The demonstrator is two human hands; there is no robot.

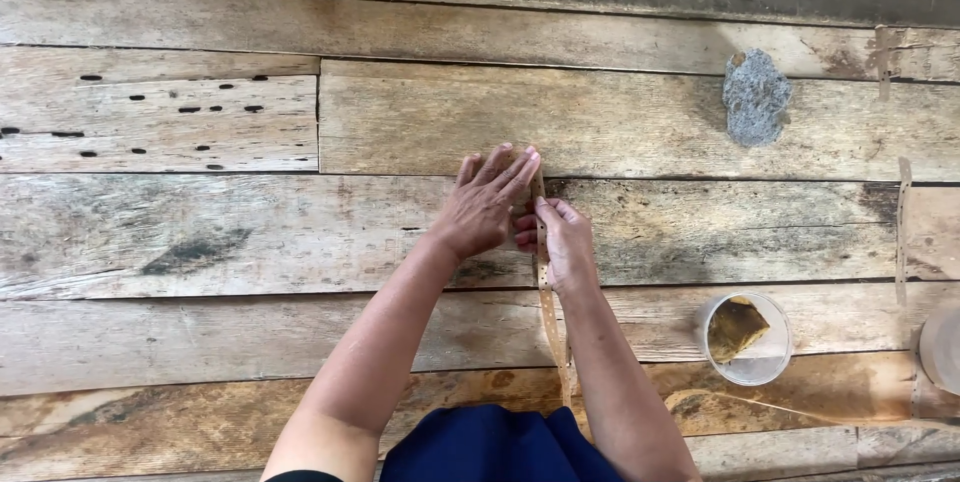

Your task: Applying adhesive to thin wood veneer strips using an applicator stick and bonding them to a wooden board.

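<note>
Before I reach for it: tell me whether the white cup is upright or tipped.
Upright: the white cup shows its round open mouth from above, a brownish piece inside.

Count of things on the plank floor — one head view.

Two bare hands: the left hand (482, 204) and the right hand (560, 242), both on one long pale perforated strip (547, 292). Further thin strips lie at the right — one near the top right edge (884, 52), one upright along the right side (903, 232), one low along the boards (800, 412); three loose, so four strips in all, as far as can be told. One grey rough stone (756, 98). One white cup (745, 340) with one brown piece inside. One more round pale object (942, 347), cut by the right edge. One dark blue cloth (495, 447) at the bottom.
</note>
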